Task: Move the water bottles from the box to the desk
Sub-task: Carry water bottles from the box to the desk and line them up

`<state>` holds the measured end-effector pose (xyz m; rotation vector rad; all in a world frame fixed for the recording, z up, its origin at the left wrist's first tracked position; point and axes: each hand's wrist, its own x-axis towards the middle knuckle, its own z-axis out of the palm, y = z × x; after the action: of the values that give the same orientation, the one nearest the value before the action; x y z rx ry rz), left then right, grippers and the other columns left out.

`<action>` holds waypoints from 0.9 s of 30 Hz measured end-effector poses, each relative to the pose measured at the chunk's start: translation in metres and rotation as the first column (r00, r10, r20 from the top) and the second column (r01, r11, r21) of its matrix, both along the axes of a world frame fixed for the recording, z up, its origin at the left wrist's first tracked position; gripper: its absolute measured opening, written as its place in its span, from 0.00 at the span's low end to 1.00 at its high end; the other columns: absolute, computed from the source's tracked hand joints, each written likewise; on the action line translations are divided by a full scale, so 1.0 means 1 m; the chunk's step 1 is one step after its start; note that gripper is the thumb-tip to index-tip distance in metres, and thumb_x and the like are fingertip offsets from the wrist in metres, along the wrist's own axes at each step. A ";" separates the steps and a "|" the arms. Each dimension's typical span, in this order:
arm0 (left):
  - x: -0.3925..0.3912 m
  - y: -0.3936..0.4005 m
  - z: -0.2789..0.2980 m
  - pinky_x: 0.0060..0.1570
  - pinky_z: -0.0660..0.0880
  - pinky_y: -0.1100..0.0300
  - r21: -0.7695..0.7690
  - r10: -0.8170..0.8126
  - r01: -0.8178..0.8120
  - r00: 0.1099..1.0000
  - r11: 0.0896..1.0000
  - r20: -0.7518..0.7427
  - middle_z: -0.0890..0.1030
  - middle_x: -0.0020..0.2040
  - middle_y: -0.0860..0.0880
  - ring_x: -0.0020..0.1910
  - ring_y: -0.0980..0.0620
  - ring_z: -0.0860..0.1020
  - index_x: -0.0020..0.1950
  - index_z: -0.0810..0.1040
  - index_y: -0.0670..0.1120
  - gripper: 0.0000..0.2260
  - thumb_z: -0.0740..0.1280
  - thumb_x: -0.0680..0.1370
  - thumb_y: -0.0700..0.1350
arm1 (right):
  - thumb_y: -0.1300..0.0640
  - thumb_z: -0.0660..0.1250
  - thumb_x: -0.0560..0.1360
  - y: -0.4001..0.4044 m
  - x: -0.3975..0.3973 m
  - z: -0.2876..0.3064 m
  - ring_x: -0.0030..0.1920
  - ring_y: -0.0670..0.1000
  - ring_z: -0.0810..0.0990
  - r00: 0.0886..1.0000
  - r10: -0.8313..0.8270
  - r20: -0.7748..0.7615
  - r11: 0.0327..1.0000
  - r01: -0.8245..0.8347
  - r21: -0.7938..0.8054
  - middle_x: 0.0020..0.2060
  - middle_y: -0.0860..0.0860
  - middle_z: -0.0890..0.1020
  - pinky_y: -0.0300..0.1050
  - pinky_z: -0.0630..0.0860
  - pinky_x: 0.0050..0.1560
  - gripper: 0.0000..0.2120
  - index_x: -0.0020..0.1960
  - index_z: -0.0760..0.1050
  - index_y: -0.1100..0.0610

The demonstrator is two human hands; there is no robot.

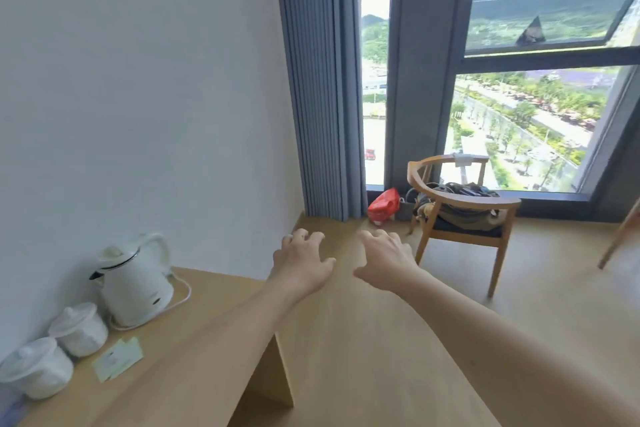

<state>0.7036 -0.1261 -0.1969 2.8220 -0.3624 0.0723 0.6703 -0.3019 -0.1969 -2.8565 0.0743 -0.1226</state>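
Two hands (pixel 341 267) empty; desk (pixel 194 340): one kettle (pixel 136 284), two jars (pixel 79 329).

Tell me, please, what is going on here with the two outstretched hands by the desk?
A person reaches both bare arms forward past the end of the desk. The left hand and right hand hold nothing, fingers loosely curled above the floor. No box or water bottles are in view. On the desk stand a white kettle, two lidded white cups and a card.
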 end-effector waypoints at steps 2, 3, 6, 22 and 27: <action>0.003 -0.065 -0.001 0.68 0.69 0.47 -0.017 -0.058 0.057 0.998 0.998 -0.006 0.68 0.77 0.47 0.74 0.44 0.65 0.76 0.69 0.54 0.27 0.64 0.78 0.61 | 0.45 0.73 0.74 -0.061 -0.007 -0.003 0.65 0.60 0.71 0.998 -0.064 -0.021 0.998 0.064 0.007 0.65 0.55 0.75 0.56 0.72 0.59 0.27 0.68 0.69 0.51; 0.004 -0.096 -0.001 0.69 0.69 0.47 -0.028 -0.084 0.084 0.996 0.996 -0.011 0.67 0.77 0.47 0.75 0.44 0.65 0.77 0.68 0.54 0.28 0.64 0.78 0.61 | 0.45 0.74 0.74 -0.091 -0.011 -0.004 0.66 0.60 0.71 0.994 -0.101 -0.036 0.995 0.101 0.020 0.66 0.56 0.75 0.57 0.73 0.61 0.27 0.68 0.69 0.52; 0.001 -0.190 0.000 0.70 0.67 0.47 -0.049 -0.167 0.166 0.985 0.985 -0.034 0.67 0.77 0.48 0.75 0.44 0.64 0.77 0.68 0.54 0.29 0.65 0.78 0.61 | 0.46 0.75 0.73 -0.176 -0.028 -0.007 0.67 0.58 0.73 0.974 -0.220 -0.058 0.974 0.223 0.040 0.68 0.54 0.74 0.50 0.74 0.59 0.31 0.71 0.68 0.51; 0.010 -0.562 -0.024 0.72 0.66 0.45 -0.040 -0.703 0.701 0.711 0.712 -0.023 0.68 0.76 0.48 0.76 0.45 0.64 0.77 0.68 0.55 0.28 0.68 0.78 0.58 | 0.41 0.71 0.74 -0.480 -0.091 -0.035 0.69 0.57 0.70 0.672 -0.721 -0.168 0.686 0.726 -0.042 0.67 0.52 0.74 0.55 0.69 0.62 0.32 0.74 0.66 0.48; 0.052 -0.674 -0.038 0.72 0.67 0.45 -0.085 -0.806 0.804 0.591 0.589 0.005 0.70 0.76 0.48 0.75 0.44 0.66 0.76 0.69 0.54 0.28 0.69 0.78 0.58 | 0.42 0.70 0.77 -0.564 -0.068 -0.027 0.71 0.58 0.68 0.559 -0.812 -0.170 0.572 0.820 -0.035 0.70 0.53 0.72 0.56 0.68 0.69 0.36 0.79 0.60 0.49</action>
<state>0.7555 -0.8001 -0.2351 2.2901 -1.5566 -0.1572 0.6024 -0.8662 -0.2236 -2.5072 1.4343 -0.0544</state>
